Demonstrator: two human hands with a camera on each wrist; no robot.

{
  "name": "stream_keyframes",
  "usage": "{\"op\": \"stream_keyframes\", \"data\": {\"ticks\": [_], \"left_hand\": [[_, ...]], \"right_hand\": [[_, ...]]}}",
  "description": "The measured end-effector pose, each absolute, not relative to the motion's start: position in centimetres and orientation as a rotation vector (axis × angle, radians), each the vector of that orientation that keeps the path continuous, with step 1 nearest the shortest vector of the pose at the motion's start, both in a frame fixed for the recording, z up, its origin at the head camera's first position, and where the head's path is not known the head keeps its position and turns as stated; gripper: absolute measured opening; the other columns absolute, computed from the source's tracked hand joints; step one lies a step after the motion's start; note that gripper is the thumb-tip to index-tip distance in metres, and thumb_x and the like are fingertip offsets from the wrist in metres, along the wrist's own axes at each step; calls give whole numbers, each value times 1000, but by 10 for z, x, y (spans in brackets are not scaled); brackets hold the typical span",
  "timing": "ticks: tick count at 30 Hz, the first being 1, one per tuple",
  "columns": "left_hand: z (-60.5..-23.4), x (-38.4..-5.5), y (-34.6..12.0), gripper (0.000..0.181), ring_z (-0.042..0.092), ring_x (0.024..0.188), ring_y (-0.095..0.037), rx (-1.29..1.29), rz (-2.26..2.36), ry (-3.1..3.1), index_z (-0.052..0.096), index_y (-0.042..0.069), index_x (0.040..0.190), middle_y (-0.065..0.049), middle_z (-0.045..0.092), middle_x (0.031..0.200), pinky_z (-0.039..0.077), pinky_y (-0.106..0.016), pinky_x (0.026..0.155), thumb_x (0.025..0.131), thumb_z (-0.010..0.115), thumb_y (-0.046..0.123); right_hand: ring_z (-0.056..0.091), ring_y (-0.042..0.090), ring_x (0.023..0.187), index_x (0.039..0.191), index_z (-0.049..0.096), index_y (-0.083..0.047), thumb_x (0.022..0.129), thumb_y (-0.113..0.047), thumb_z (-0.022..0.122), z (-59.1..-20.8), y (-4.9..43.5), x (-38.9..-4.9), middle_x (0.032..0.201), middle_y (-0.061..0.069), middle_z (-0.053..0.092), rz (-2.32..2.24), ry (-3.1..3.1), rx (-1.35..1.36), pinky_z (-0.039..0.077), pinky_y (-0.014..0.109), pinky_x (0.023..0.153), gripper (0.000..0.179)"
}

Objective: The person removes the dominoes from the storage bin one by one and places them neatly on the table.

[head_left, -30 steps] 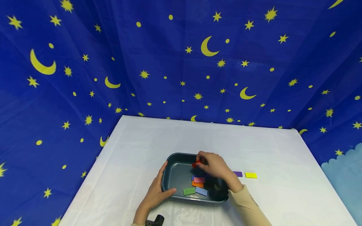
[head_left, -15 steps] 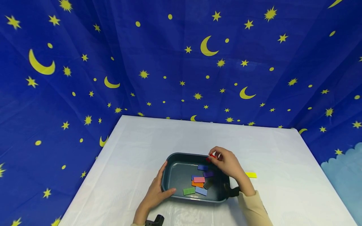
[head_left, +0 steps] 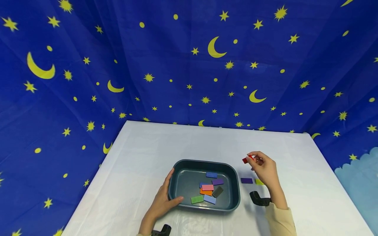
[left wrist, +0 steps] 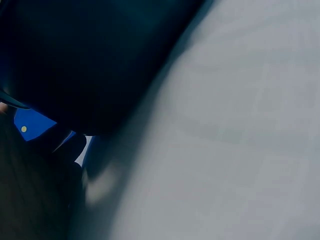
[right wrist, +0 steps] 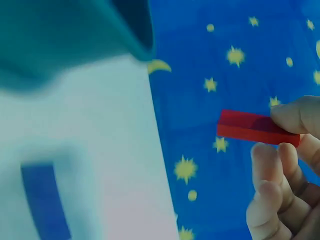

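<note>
In the head view my left hand (head_left: 163, 196) grips the near left corner of a dark grey-blue tray (head_left: 238, 193), thumb over the near rim and fingers along the left side. To the right of the tray and above the table, my right hand (head_left: 265, 168) pinches a red block (right wrist: 257, 127) between thumb and fingertips. Inside the tray lie several flat rectangular blocks, among them a green block (head_left: 197, 199), a pink block (head_left: 207, 187), a black block (head_left: 218, 192) and a purple block (head_left: 217, 181). The left wrist view is mostly dark tray wall.
Outside the tray's right side, another purple block (head_left: 246, 180) lies on the white table (head_left: 165, 141). Beside it is a yellow block (head_left: 259, 182), partly hidden by my right hand. A blue curtain (head_left: 177, 59) with stars and moons stands behind and at both sides.
My right hand has moved from over the tray out past its right edge, carrying the red block. The blocks it covered in the tray now show. My left hand has stayed at the tray.
</note>
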State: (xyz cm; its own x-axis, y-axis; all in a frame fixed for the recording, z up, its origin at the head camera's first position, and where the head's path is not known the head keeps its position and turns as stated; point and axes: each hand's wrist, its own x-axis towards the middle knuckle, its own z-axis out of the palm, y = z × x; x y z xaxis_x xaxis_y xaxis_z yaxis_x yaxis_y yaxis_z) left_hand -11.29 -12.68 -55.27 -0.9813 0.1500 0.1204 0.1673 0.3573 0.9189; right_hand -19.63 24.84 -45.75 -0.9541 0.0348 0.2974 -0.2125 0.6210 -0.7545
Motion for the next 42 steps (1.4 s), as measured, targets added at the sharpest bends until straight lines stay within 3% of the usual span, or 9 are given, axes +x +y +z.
{"op": "stream_keyframes", "data": {"ticks": [5, 13, 20, 31, 42], "left_hand": [[-552, -112, -128, 99, 29, 133, -39, -309, -1756, -2562, 14, 37, 152, -8, 23, 154, 27, -67, 95, 74, 76, 30], [-551, -112, -128, 99, 30, 133, -40, -324, -1737, -2547, 15, 36, 152, -6, 23, 154, 26, -68, 95, 74, 75, 33], [-553, -111, -128, 100, 29, 133, -40, -322, -1741, -2557, 12, 37, 152, -5, 22, 155, 26, -69, 94, 74, 75, 33], [-550, -111, -127, 99, 30, 132, -40, -325, -1734, -2555, 15, 37, 152, -7, 23, 154, 27, -68, 94, 73, 75, 33], [-549, -111, -126, 98, 31, 132, -40, -314, -1741, -2563, 16, 37, 152, -7, 23, 154, 27, -68, 93, 73, 75, 33]], "right_hand": [[54, 15, 49, 96, 69, -3, 87, -11, 69, -464, 267, -191, 67, 6, 55, 1159, -2544, 44, 42, 24, 45, 12], [43, 12, 55, 92, 68, -5, 86, -15, 68, -484, 295, -189, 67, 2, 52, 1054, -2518, -38, 33, 29, 45, 12], [43, 10, 56, 91, 65, -13, 88, -29, 66, -512, 327, -190, 68, -2, 51, 975, -2531, -122, 35, 34, 43, 16], [43, 11, 54, 96, 66, -3, 87, -20, 65, -502, 338, -175, 69, 1, 55, 950, -2659, -289, 34, 30, 47, 19], [45, 14, 55, 101, 65, -1, 90, -22, 62, -506, 348, -168, 71, 4, 57, 925, -2752, -358, 33, 28, 49, 24]]}}
